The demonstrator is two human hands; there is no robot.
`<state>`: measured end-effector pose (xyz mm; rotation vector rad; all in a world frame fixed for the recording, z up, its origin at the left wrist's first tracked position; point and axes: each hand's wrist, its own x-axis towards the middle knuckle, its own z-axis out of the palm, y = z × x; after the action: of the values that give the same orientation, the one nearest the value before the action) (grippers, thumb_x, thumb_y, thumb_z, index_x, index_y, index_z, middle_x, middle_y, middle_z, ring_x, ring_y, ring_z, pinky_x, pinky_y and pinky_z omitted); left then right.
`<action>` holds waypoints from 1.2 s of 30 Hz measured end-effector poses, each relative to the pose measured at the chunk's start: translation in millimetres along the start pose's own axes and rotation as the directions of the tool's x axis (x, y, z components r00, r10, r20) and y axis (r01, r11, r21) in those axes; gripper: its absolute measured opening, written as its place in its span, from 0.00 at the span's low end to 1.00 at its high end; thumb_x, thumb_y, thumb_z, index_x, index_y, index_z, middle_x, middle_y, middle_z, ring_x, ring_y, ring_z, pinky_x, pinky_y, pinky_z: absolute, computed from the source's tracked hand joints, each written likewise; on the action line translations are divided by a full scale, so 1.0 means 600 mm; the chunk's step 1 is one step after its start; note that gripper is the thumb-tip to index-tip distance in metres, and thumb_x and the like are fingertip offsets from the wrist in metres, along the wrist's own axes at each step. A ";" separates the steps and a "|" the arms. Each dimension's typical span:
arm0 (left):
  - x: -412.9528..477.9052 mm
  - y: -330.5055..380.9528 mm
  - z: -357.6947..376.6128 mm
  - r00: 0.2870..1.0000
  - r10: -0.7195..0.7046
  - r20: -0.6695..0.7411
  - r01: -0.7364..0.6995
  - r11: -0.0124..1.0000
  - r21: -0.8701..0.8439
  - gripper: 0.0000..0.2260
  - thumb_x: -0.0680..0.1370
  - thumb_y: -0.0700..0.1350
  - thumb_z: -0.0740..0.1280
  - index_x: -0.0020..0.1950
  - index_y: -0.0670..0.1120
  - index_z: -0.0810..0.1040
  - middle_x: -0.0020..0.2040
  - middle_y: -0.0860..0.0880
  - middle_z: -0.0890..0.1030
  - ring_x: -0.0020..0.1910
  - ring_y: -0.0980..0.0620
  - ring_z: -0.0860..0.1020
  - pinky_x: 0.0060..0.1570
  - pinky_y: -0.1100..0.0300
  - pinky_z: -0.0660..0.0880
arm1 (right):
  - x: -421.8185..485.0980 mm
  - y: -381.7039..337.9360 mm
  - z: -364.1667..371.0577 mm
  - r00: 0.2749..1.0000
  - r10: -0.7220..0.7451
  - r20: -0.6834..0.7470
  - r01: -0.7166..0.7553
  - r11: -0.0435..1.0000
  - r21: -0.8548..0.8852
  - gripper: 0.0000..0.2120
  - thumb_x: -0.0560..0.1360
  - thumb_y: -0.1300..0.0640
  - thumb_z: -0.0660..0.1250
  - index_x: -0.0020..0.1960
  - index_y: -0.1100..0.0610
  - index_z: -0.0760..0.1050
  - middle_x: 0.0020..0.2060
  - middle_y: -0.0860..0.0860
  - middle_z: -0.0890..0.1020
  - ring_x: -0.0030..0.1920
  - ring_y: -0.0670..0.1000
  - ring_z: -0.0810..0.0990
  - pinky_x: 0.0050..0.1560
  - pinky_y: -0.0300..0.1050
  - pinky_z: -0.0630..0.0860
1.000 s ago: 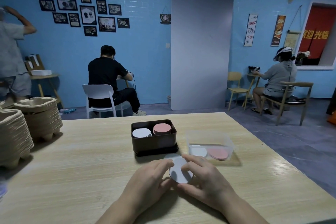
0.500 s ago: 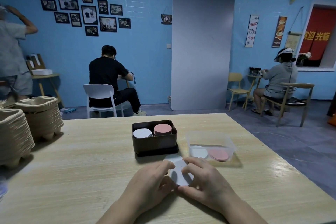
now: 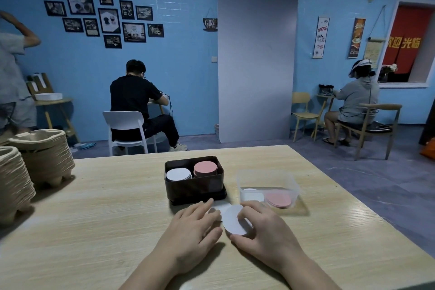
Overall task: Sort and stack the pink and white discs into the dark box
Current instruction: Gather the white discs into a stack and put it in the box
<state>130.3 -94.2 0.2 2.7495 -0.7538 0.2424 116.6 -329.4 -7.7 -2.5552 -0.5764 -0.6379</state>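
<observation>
Since a moment earlier the hands had drawn apart, and what looked like one white disc now showed as two; the right hand (image 3: 261, 228) pinched the raised white disc (image 3: 234, 220) between thumb and curled fingers, tilted off the desk (image 3: 94, 219); the left hand (image 3: 193, 226) lay with straight fingers pressing the flat white disc (image 3: 222, 207) down, just before the dark box (image 3: 193, 189); inside it stood a white stack (image 3: 178, 174) on the left and a pink stack (image 3: 205, 168) on the right; beside the box, a clear tub (image 3: 268, 178) held more white and pink discs; pulp trays (image 3: 40, 155) sat stacked far left.
</observation>
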 end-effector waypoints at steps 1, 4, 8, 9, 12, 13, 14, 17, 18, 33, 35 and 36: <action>0.000 0.000 0.001 1.000 -0.011 0.009 0.011 1.000 0.005 0.19 0.84 0.62 0.50 0.74 0.63 0.64 0.82 0.61 0.53 0.80 0.58 0.50 0.74 0.58 0.49 | 0.001 0.000 0.000 1.000 0.008 0.010 -0.008 1.000 0.000 0.19 0.68 0.34 0.68 0.48 0.47 0.74 0.59 0.38 0.77 0.61 0.42 0.73 0.57 0.40 0.74; 0.000 -0.001 0.002 0.999 -0.042 0.009 0.042 0.999 0.003 0.23 0.82 0.64 0.46 0.74 0.62 0.66 0.80 0.61 0.60 0.79 0.58 0.53 0.74 0.59 0.51 | 0.002 0.000 -0.002 0.999 0.026 0.035 -0.026 1.000 0.004 0.19 0.68 0.34 0.67 0.49 0.48 0.75 0.59 0.38 0.77 0.61 0.42 0.72 0.58 0.40 0.73; 0.001 -0.001 0.003 0.999 -0.039 -0.016 0.039 0.999 -0.010 0.25 0.80 0.65 0.45 0.71 0.62 0.70 0.78 0.62 0.64 0.77 0.61 0.58 0.72 0.59 0.57 | 0.003 -0.002 -0.003 0.999 0.029 0.046 -0.029 1.000 0.001 0.19 0.68 0.34 0.66 0.48 0.48 0.74 0.57 0.37 0.76 0.59 0.42 0.72 0.57 0.39 0.72; 0.002 0.000 0.003 0.999 -0.034 -0.015 0.034 0.999 -0.014 0.21 0.82 0.62 0.49 0.71 0.61 0.71 0.77 0.63 0.65 0.76 0.61 0.59 0.71 0.59 0.58 | 0.003 -0.002 -0.003 0.998 0.030 0.047 -0.030 1.000 0.000 0.19 0.68 0.34 0.66 0.48 0.48 0.73 0.56 0.37 0.76 0.58 0.42 0.72 0.56 0.39 0.72; 0.008 -0.001 0.004 0.999 -0.034 -0.017 0.034 0.999 -0.025 0.14 0.83 0.60 0.56 0.66 0.60 0.73 0.74 0.63 0.68 0.74 0.60 0.63 0.69 0.58 0.61 | 0.005 -0.002 -0.003 0.998 0.035 0.052 -0.035 0.999 0.001 0.19 0.68 0.33 0.67 0.47 0.48 0.72 0.55 0.37 0.76 0.56 0.42 0.72 0.55 0.39 0.72; 0.015 -0.002 0.003 0.999 -0.043 -0.011 0.042 0.999 -0.023 0.13 0.82 0.61 0.57 0.63 0.60 0.73 0.71 0.63 0.70 0.72 0.59 0.65 0.66 0.56 0.63 | 0.005 -0.002 -0.003 0.998 0.039 0.056 -0.039 0.999 0.004 0.20 0.68 0.33 0.67 0.47 0.48 0.72 0.55 0.37 0.76 0.57 0.42 0.72 0.55 0.39 0.72; 0.021 -0.003 0.002 0.999 -0.050 -0.013 0.050 0.999 -0.022 0.11 0.81 0.61 0.57 0.58 0.59 0.73 0.65 0.63 0.73 0.68 0.58 0.68 0.63 0.55 0.65 | 0.005 -0.002 -0.003 0.997 0.043 0.060 -0.044 0.999 0.008 0.20 0.68 0.33 0.67 0.47 0.48 0.72 0.56 0.37 0.76 0.58 0.41 0.72 0.56 0.38 0.72; 0.042 0.000 0.001 0.997 -0.053 -0.051 0.053 0.999 -0.007 0.10 0.80 0.61 0.61 0.49 0.56 0.72 0.46 0.62 0.72 0.52 0.57 0.70 0.50 0.56 0.66 | 0.004 -0.001 -0.006 0.997 0.049 0.056 -0.050 0.999 0.012 0.20 0.68 0.33 0.67 0.46 0.48 0.72 0.58 0.38 0.76 0.61 0.41 0.72 0.57 0.39 0.72; 0.046 0.001 0.004 0.996 -0.048 -0.071 0.048 0.999 -0.003 0.10 0.79 0.61 0.62 0.47 0.55 0.70 0.43 0.62 0.70 0.50 0.57 0.69 0.48 0.57 0.65 | 0.004 -0.001 -0.006 0.997 0.053 0.055 -0.054 0.998 0.014 0.20 0.68 0.33 0.67 0.46 0.48 0.72 0.59 0.38 0.76 0.61 0.42 0.72 0.57 0.39 0.73; 0.053 -0.005 0.007 0.981 -0.067 -0.183 0.053 0.995 -0.080 0.14 0.74 0.65 0.63 0.47 0.56 0.67 0.39 0.57 0.73 0.44 0.56 0.71 0.41 0.58 0.68 | 0.010 0.002 -0.006 0.993 0.108 0.056 -0.109 0.994 0.016 0.19 0.67 0.35 0.67 0.45 0.48 0.70 0.48 0.38 0.74 0.50 0.43 0.72 0.48 0.41 0.73; 0.046 -0.009 0.003 0.981 -0.066 -0.182 0.048 0.994 -0.100 0.14 0.74 0.64 0.64 0.48 0.56 0.67 0.40 0.58 0.73 0.44 0.57 0.71 0.40 0.61 0.69 | 0.009 0.000 -0.008 0.992 0.111 0.066 -0.112 0.993 0.019 0.18 0.67 0.35 0.67 0.46 0.48 0.70 0.49 0.38 0.74 0.51 0.43 0.72 0.49 0.41 0.73; 0.040 -0.012 0.001 0.981 -0.066 -0.184 0.047 0.993 -0.109 0.14 0.74 0.64 0.64 0.49 0.56 0.68 0.40 0.58 0.73 0.45 0.58 0.71 0.40 0.62 0.69 | 0.008 0.000 -0.009 0.992 0.110 0.068 -0.111 0.994 0.023 0.18 0.67 0.35 0.67 0.46 0.48 0.70 0.49 0.38 0.74 0.52 0.43 0.72 0.50 0.41 0.73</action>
<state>154.5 -100.0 3.4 2.6007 -0.6198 0.4302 118.7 -330.5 -0.9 -2.5707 -0.4583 -0.5052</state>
